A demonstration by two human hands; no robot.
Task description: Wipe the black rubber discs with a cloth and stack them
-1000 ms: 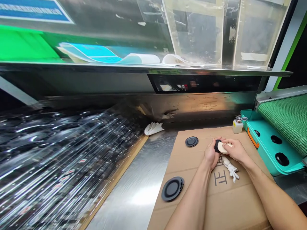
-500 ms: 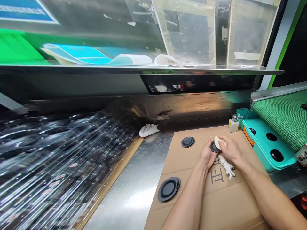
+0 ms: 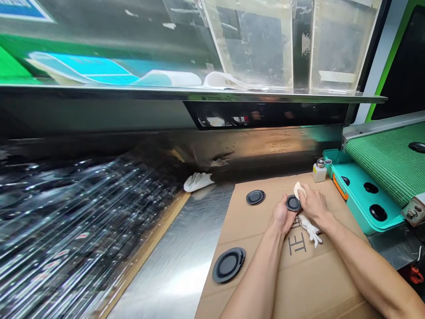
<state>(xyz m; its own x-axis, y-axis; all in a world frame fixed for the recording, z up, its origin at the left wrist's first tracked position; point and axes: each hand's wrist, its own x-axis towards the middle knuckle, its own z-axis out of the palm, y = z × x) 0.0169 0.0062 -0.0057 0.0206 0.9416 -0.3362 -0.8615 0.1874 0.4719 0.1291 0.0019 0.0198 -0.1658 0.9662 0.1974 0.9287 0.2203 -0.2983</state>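
Note:
My left hand (image 3: 283, 215) holds a small round black disc-shaped part (image 3: 293, 203), its ringed face turned up. In my right hand (image 3: 312, 203) a cream-coloured round pad (image 3: 298, 189) is pinched, close to the disc's upper right edge; whether they touch I cannot tell. Below my hands a crumpled white glove (image 3: 310, 230) lies on the cardboard sheet (image 3: 299, 283), beside handwritten marks. Two more black discs rest on the cardboard: a smaller one (image 3: 255, 197) left of my hands and a larger-looking one (image 3: 229, 265) nearer to me.
A small white pump bottle (image 3: 319, 171) stands at the cardboard's back right corner. Beside it, a teal bin (image 3: 357, 208) holds several black parts under a green conveyor belt (image 3: 381, 148). Clear plastic packaging (image 3: 83, 230) fills the left. Another white glove (image 3: 198, 181) lies behind.
The whole view has shifted slightly. The pad has moved off the black disc's face toward its upper right edge, so more of the disc shows. My left hand still holds the disc.

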